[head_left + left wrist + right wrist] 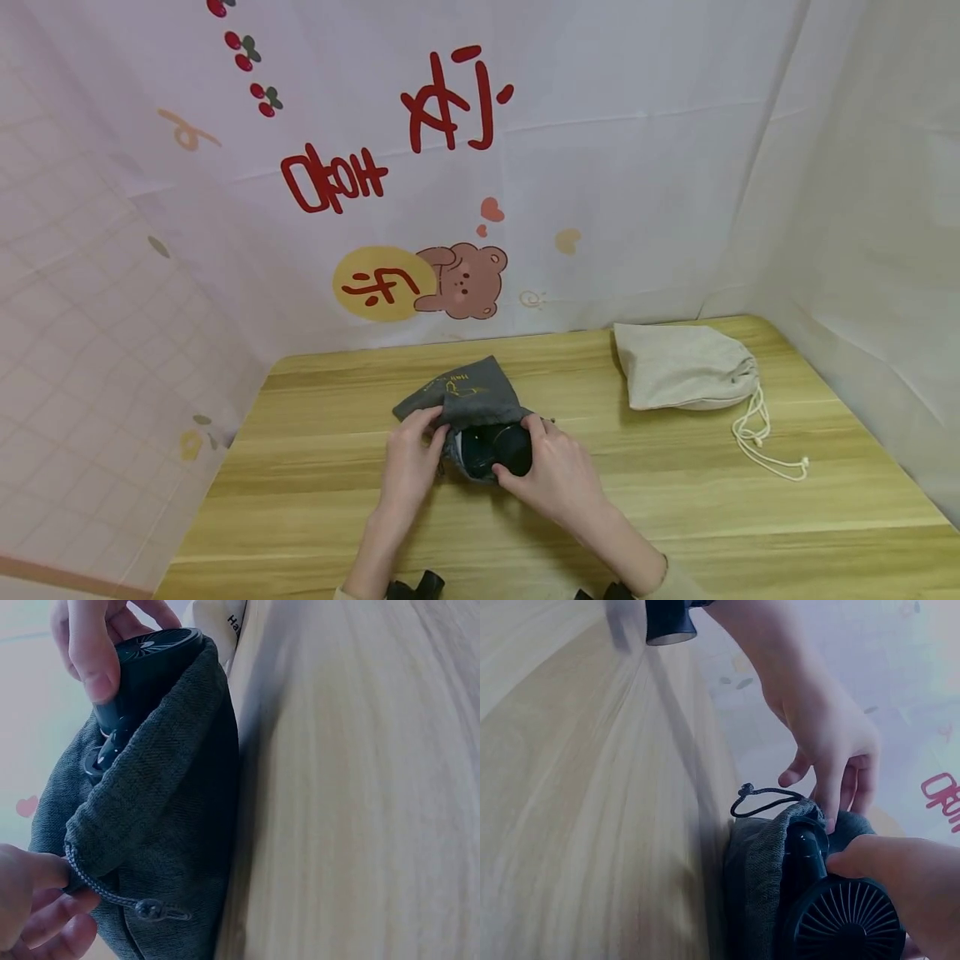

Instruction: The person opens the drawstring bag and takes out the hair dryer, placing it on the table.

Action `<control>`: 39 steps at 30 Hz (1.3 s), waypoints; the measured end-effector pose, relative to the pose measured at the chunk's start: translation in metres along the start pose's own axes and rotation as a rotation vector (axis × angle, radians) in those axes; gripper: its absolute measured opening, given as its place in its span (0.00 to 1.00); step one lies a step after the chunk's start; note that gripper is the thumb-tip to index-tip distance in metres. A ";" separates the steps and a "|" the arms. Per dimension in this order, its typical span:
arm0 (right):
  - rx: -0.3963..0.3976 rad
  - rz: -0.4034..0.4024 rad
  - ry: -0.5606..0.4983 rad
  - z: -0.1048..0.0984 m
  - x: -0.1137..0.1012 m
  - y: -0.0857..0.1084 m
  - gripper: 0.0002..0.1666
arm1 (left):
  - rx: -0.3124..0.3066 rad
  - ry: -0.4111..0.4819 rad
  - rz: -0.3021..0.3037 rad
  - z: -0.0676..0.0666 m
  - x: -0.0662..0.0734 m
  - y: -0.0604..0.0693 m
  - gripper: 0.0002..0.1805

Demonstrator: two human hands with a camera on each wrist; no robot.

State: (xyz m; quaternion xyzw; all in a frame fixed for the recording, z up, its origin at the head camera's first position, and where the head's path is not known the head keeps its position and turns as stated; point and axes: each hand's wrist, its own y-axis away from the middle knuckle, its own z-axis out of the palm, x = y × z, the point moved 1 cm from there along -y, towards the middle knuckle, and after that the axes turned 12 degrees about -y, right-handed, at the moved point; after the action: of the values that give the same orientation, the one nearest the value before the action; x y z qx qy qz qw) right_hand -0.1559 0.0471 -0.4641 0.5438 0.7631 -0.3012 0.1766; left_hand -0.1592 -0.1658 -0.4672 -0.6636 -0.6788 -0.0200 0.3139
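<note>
A grey drawstring pouch [480, 402] with yellow print lies on the table, its mouth facing me. Inside the mouth sits a dark, glossy hair dryer [513, 451], partly covered by the cloth; its round finned grille [846, 926] shows in the right wrist view. My left hand [408, 450] pinches the pouch's rim on the left, close to the drawstring [101, 889]. With thumb and fingers on either side, my right hand [558, 468] grips the hair dryer's barrel at the right of the opening. The far end of the hair dryer is hidden in the pouch.
A cream drawstring bag [682, 367] lies at the back right of the wooden table [315, 500], its white cords trailing forward. Printed white cloth [637, 167] hangs along the back and sides. Black wrist-worn gear [420, 587] shows at the bottom edge.
</note>
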 end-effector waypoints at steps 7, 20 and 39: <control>-0.055 0.028 -0.067 0.007 0.004 -0.004 0.44 | 0.038 -0.004 0.012 0.002 -0.004 -0.001 0.12; -0.095 0.059 -0.076 0.013 0.008 -0.007 0.58 | -0.303 0.084 0.128 -0.010 -0.013 -0.005 0.21; -0.029 0.074 -0.075 -0.009 -0.009 -0.002 0.40 | -0.037 0.023 0.152 0.004 -0.010 -0.003 0.13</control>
State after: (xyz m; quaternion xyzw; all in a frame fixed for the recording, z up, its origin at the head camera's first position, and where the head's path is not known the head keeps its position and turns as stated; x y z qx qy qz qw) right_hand -0.1545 0.0459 -0.4512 0.5575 0.7395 -0.3035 0.2243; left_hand -0.1640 -0.1727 -0.4739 -0.7186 -0.6222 -0.0164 0.3100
